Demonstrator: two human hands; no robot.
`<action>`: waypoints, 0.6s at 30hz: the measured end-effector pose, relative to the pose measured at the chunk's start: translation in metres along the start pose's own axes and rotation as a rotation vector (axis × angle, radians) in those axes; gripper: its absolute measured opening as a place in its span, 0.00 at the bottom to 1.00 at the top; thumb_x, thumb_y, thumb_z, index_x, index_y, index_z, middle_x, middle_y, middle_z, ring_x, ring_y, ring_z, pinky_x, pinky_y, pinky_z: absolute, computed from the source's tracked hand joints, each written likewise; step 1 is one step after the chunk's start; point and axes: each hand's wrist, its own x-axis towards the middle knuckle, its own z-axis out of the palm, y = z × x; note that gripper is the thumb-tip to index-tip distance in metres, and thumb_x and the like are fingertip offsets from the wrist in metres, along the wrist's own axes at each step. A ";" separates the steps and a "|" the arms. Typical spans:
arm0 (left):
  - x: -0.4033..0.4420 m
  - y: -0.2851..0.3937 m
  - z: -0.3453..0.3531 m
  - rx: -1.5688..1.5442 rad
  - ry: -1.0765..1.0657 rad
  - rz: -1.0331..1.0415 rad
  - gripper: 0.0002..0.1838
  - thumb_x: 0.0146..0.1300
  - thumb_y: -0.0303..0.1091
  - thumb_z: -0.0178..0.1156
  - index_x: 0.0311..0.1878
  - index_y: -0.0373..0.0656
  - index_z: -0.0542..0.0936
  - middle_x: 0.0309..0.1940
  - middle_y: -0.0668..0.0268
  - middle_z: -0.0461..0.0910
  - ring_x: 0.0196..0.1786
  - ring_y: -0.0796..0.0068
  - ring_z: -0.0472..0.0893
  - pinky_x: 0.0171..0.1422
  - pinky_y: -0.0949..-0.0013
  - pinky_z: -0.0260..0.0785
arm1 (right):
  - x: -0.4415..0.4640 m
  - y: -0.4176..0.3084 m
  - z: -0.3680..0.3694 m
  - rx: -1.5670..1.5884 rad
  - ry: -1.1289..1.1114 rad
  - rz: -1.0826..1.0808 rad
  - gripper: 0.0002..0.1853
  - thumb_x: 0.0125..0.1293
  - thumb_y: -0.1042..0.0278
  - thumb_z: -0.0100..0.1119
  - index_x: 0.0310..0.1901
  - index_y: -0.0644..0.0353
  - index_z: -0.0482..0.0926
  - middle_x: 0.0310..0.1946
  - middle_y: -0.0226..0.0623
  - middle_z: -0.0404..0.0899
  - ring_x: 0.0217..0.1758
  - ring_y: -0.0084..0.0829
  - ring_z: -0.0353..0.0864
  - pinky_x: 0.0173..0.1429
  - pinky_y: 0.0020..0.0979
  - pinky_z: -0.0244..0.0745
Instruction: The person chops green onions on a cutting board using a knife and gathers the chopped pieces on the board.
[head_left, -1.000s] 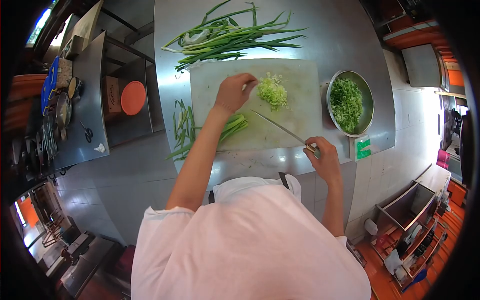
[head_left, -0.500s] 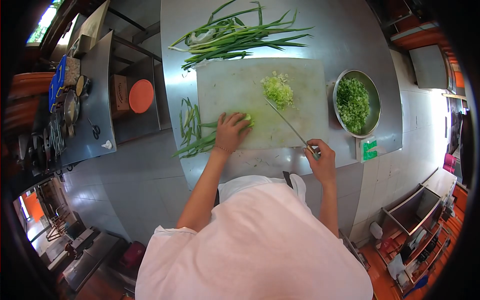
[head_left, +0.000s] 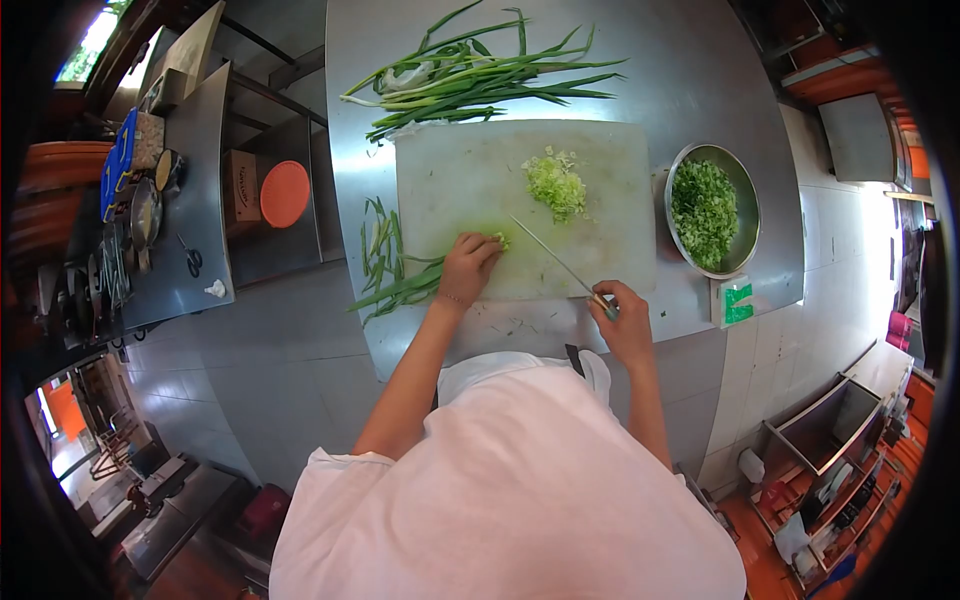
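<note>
On the white cutting board [head_left: 440, 170], my left hand [head_left: 468, 268] is closed over a bunch of green onions [head_left: 400, 292]. Their cut ends poke out just right of my fingertips, and the leaves trail left past the board's edge. My right hand [head_left: 622, 318] grips a knife [head_left: 555, 258] by its handle near the board's lower right. The blade slants up and left, its tip a short way right of the onion ends. A pile of chopped green onion [head_left: 556, 185] lies on the board above the blade.
Whole green onions [head_left: 490, 75] lie along the far side of the steel table [head_left: 690, 60]. Right of the board stands a metal bowl [head_left: 748, 190] of chopped greens. A green-and-white packet [head_left: 735, 302] sits at the table's front edge. Loose leaves [head_left: 378, 245] lie left of the board.
My right hand has moved left with the knife, bringing the blade away from the chopped pile and nearer the onion ends. My left hand's fingers have drawn closer together on the bunch.
</note>
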 end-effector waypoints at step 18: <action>0.004 0.005 0.007 0.079 0.033 -0.023 0.13 0.56 0.27 0.73 0.46 0.42 0.87 0.46 0.61 0.85 0.51 0.59 0.85 0.55 0.60 0.80 | 0.007 0.014 0.040 0.017 0.030 -0.014 0.10 0.62 0.73 0.69 0.45 0.62 0.82 0.41 0.45 0.87 0.43 0.47 0.88 0.50 0.40 0.82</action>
